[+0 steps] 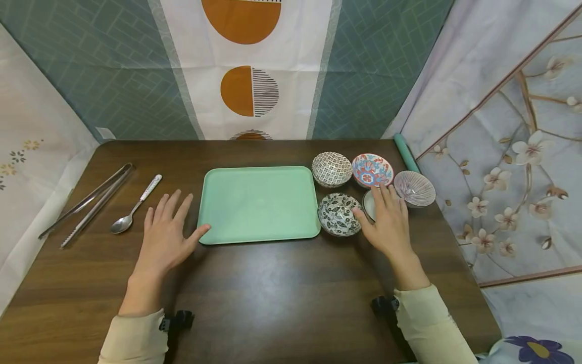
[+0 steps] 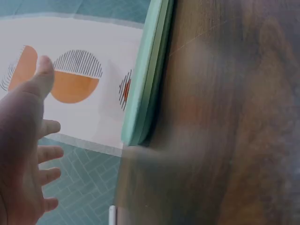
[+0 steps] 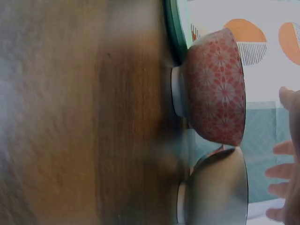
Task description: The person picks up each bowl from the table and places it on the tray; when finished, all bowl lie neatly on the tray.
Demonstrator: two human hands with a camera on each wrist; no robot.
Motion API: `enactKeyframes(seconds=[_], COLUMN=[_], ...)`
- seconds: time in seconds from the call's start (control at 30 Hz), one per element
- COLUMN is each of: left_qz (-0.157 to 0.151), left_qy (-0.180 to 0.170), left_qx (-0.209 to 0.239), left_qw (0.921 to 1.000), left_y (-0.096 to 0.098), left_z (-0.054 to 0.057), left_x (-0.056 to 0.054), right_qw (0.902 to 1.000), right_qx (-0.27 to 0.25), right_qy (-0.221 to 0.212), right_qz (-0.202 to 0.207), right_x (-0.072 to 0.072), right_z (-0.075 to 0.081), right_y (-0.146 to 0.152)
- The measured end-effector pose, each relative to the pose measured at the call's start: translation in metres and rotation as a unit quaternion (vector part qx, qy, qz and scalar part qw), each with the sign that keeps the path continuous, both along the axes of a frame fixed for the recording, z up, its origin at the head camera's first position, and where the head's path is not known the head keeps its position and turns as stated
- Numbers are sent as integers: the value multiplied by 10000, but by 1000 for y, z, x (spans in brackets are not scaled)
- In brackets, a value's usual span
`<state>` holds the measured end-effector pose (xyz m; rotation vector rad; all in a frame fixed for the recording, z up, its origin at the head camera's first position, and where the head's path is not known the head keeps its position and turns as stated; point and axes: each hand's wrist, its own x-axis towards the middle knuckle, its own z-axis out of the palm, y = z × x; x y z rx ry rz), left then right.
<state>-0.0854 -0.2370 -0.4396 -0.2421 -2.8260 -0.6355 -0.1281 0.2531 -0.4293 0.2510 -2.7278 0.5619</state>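
My left hand [image 1: 165, 237] is held over the table with fingers straight and spread, its thumb overlapping the near-left corner of a mint-green tray [image 1: 259, 202] in the head view. The left wrist view shows that hand [image 2: 21, 150] apart from the tray's edge [image 2: 145, 79]. Above the bowls at the right hovers my right hand [image 1: 388, 227], fingers extended and holding nothing. It partly hides a pale bowl [image 1: 369, 205]. Its thumb lies near a leaf-patterned bowl [image 1: 338, 215], whose outside [image 3: 215, 89] is red with flowers in the right wrist view.
Behind stand a brown-patterned bowl [image 1: 332, 170] and a red-and-blue bowl [image 1: 373, 169]. A purple-striped bowl [image 1: 415, 188] sits rightmost, near a teal roll [image 1: 406, 153]. Metal tongs [image 1: 107, 195] and a spoon [image 1: 122, 224] lie at the left. Curtains hang around the wooden table [image 1: 273, 303].
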Motion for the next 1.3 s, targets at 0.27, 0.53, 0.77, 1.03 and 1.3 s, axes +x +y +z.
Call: enactKeyframes(seconds=[0.27, 0.53, 0.77, 1.03, 1.3], left_qz=[563, 878, 797, 727, 821], left_qy=[52, -101, -461, -583, -620], left_qx=[1344, 1760, 2103, 2038, 1966], left_qw=[9893, 9804, 9733, 9746, 9751], left_y=[-3, -3, 0, 6, 5], left_z=[-19, -36, -37, -39, -40], left_x=[8, 6, 3, 2, 3], right_qw=[9894, 9781, 9675, 9471, 9180], right_qx=[-1174, -1182, -1022, -1632, -2844], right_qy=[580, -464, -851, -1462, -1498], right_qz=[-633, -1652, -2152, -2343, -2324], right_x=[-21, -46, -54, -53, -54], right_z=[14, 15, -6, -13, 6], right_y=[45, 111, 139, 155, 153])
